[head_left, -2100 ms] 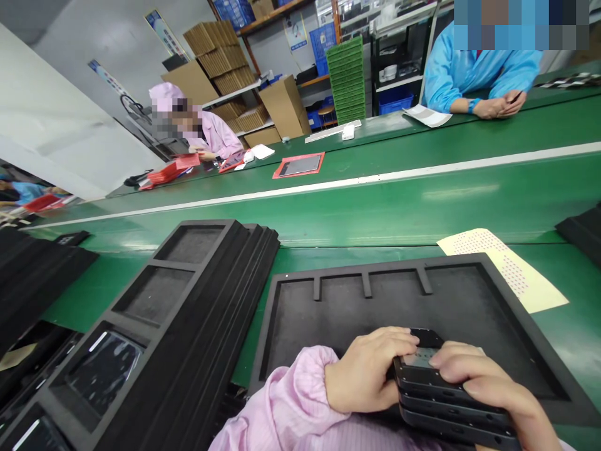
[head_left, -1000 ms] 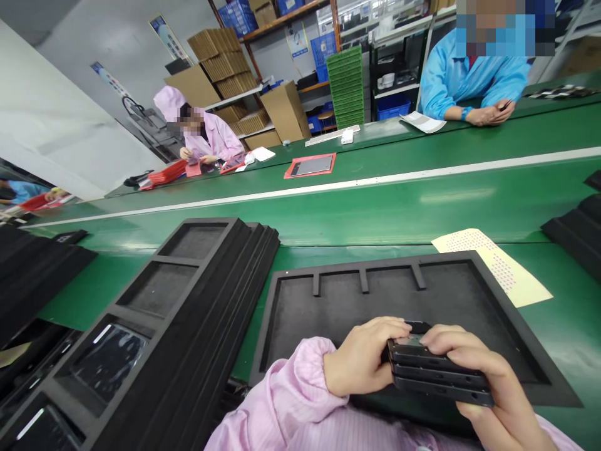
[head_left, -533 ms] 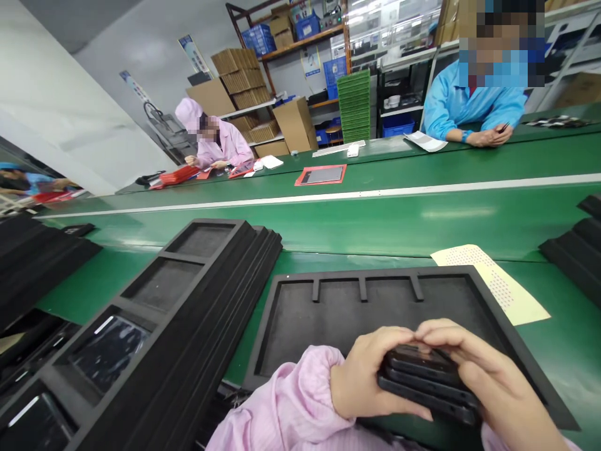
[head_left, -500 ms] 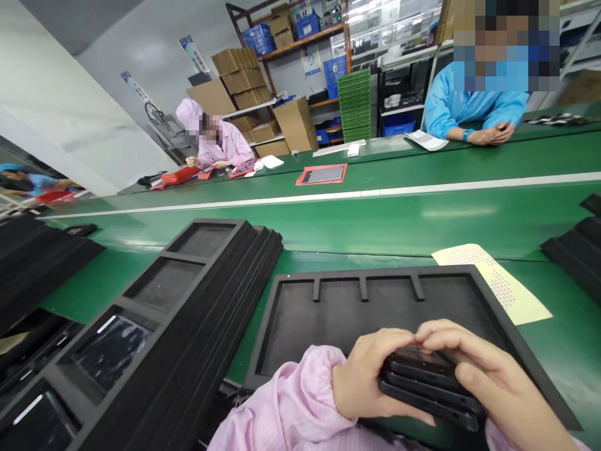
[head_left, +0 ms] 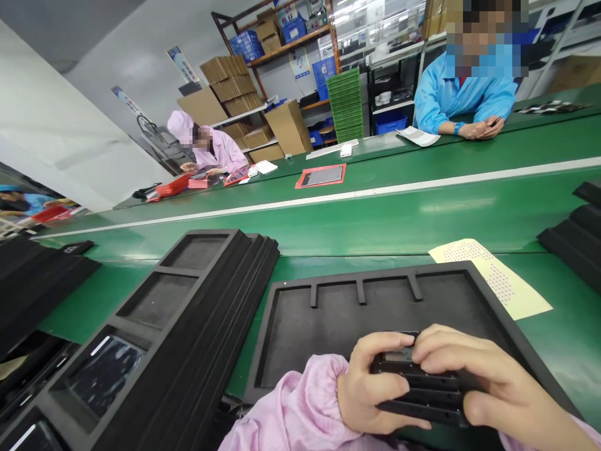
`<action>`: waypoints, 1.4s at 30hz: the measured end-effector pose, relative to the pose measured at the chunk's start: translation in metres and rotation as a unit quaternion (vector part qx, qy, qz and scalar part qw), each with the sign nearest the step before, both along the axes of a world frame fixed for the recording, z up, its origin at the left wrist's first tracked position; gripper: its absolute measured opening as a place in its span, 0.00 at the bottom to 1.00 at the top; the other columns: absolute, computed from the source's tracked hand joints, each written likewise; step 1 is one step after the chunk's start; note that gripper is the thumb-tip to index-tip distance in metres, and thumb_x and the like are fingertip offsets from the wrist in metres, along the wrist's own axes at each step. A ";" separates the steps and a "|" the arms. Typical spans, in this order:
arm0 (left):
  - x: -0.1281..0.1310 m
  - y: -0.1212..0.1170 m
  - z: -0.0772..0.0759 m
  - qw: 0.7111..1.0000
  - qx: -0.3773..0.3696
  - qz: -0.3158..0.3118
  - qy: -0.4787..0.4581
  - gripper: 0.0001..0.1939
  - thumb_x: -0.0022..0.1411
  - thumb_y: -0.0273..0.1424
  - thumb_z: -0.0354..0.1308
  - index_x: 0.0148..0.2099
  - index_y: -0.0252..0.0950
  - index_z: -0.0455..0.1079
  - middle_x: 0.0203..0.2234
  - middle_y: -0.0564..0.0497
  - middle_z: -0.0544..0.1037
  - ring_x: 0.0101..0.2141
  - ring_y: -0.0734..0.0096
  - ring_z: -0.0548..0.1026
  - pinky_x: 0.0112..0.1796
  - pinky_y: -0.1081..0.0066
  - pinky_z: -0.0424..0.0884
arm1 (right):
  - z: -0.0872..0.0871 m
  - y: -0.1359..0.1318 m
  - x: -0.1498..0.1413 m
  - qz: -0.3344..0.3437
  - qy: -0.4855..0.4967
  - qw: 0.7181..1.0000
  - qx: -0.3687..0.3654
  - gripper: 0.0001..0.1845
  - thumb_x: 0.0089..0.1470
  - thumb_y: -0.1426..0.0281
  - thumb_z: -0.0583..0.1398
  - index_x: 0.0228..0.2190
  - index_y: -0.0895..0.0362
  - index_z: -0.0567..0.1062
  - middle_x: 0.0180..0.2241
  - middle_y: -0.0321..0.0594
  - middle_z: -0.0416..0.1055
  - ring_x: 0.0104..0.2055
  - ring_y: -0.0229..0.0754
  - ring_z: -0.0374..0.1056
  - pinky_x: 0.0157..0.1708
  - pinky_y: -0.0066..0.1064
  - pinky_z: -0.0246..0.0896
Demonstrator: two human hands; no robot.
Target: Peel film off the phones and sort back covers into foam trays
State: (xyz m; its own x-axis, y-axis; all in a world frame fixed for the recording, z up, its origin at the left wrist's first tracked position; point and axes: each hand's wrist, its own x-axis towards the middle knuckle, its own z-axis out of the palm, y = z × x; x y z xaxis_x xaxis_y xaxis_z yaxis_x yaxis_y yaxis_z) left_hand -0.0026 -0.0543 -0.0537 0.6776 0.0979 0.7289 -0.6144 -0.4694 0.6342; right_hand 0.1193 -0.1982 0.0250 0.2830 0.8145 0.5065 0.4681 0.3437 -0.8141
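Green bench (head_left: 563, 338), head view: I see the left hand (head_left: 369, 388) and right hand (head_left: 488, 376) gripping a stack of black devices (head_left: 434, 399) between their fingers, over the near side of a black tray (head_left: 305, 329); compartmented trays (head_left: 220, 319) lie left.

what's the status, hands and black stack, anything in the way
Left hand and right hand both gripping stack of black devices. Stack at near side of black tray. Yellow sheet by tray's far right corner, clear of hands.
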 end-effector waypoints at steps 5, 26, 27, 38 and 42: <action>0.004 0.003 0.014 0.999 -0.032 -0.041 -0.015 0.16 0.59 0.41 0.58 0.46 0.47 0.59 0.53 0.49 0.57 0.52 0.59 0.65 0.50 0.63 0.69 | -0.004 -0.002 0.010 0.056 0.069 0.996 -0.031 0.14 0.57 0.55 0.57 0.41 0.47 0.75 0.33 0.41 0.73 0.35 0.44 0.71 0.33 0.34 0.69; 0.004 0.014 0.024 0.988 -0.098 -0.116 0.042 0.17 0.53 0.41 0.64 0.43 0.43 0.67 0.63 0.48 0.47 0.59 0.52 0.56 0.56 0.59 0.57 | -0.014 0.014 0.007 -0.198 0.037 0.979 0.012 0.16 0.63 0.63 0.51 0.30 0.55 0.75 0.29 0.39 0.75 0.31 0.38 0.72 0.31 0.23 0.67; 0.004 0.014 0.028 0.986 -0.106 -0.112 0.057 0.16 0.54 0.39 0.64 0.43 0.42 0.67 0.62 0.46 0.49 0.57 0.53 0.60 0.55 0.60 0.60 | -0.017 0.014 0.004 -0.225 0.028 0.973 0.031 0.17 0.63 0.63 0.51 0.30 0.55 0.75 0.28 0.39 0.74 0.30 0.38 0.72 0.31 0.23 0.68; 0.012 0.018 0.046 0.995 -0.041 -0.087 -0.003 0.19 0.54 0.45 0.60 0.37 0.35 0.65 0.36 0.42 0.74 0.38 0.60 0.76 0.42 0.68 0.74 | -0.021 0.001 -0.020 -0.254 -0.086 0.963 0.034 0.16 0.63 0.60 0.51 0.33 0.54 0.74 0.30 0.39 0.76 0.32 0.39 0.74 0.33 0.22 0.71; 0.012 0.018 0.043 0.996 -0.038 -0.081 -0.027 0.20 0.56 0.47 0.58 0.36 0.34 0.65 0.35 0.42 0.74 0.36 0.61 0.77 0.40 0.69 0.75 | -0.031 -0.001 -0.021 -0.243 -0.092 0.965 0.045 0.17 0.61 0.58 0.52 0.34 0.54 0.75 0.30 0.39 0.76 0.32 0.42 0.74 0.31 0.26 0.72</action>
State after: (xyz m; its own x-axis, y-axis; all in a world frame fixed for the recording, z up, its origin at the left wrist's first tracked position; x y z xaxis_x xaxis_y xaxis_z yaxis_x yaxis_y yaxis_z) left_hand 0.0090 -0.0362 -0.0107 0.6496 0.0471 0.7588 -0.7118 -0.3130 0.6288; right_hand 0.0987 -0.1989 -0.0057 0.5180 0.5592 0.6473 0.7259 0.1130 -0.6784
